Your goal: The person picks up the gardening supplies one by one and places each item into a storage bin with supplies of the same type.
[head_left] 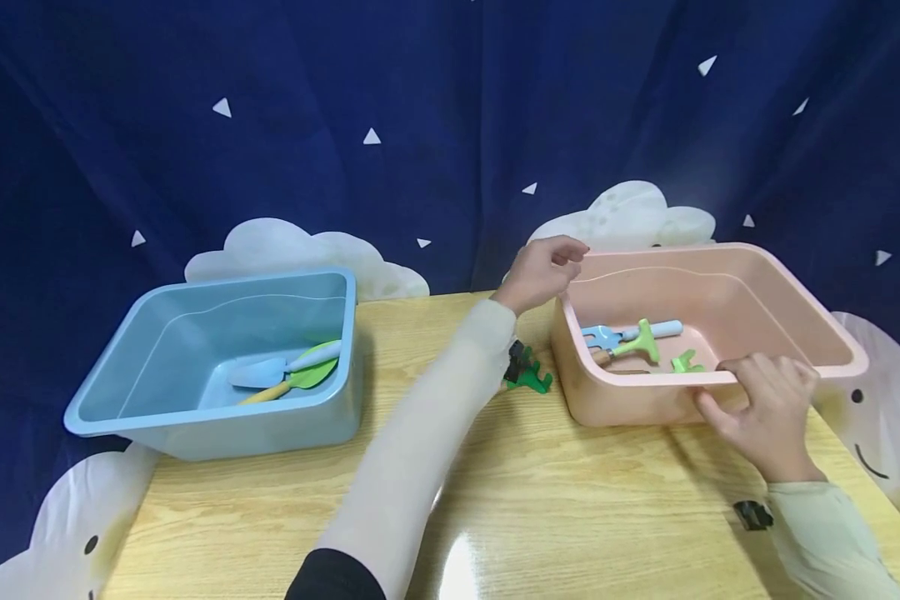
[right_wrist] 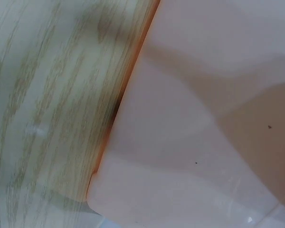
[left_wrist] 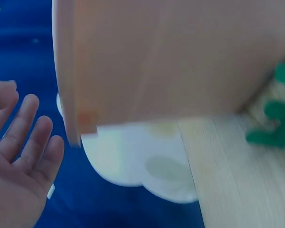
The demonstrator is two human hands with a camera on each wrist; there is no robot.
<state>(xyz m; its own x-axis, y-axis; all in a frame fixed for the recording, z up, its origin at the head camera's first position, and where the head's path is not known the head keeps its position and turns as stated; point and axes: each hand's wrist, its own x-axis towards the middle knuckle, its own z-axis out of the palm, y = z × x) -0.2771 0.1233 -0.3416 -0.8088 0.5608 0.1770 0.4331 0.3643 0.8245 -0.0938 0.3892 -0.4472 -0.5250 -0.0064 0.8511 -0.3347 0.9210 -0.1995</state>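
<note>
A pink plastic bin (head_left: 645,404) stands at the right of the table. My right hand (head_left: 768,408) grips its front rim, fingers over the edge and thumb outside. At the bin's back left corner is my left hand (head_left: 540,271), its fingers loosely bent; the left wrist view shows them spread and apart from the rim. Inside the bin lie a blue hand fork (head_left: 603,337), a small green rake (head_left: 647,340) with a wooden handle and a light green piece (head_left: 687,362). The right wrist view shows only the bin's wall (right_wrist: 180,142) and the tabletop, no fingers.
On the left, a blue bin (head_left: 217,437) holds a light blue trowel (head_left: 258,373) and a green scoop (head_left: 313,375) with a yellow handle. A dark green forked object (head_left: 532,379) lies beside the pink bin, partly behind the left forearm. A dark blue curtain (head_left: 435,108) hangs behind.
</note>
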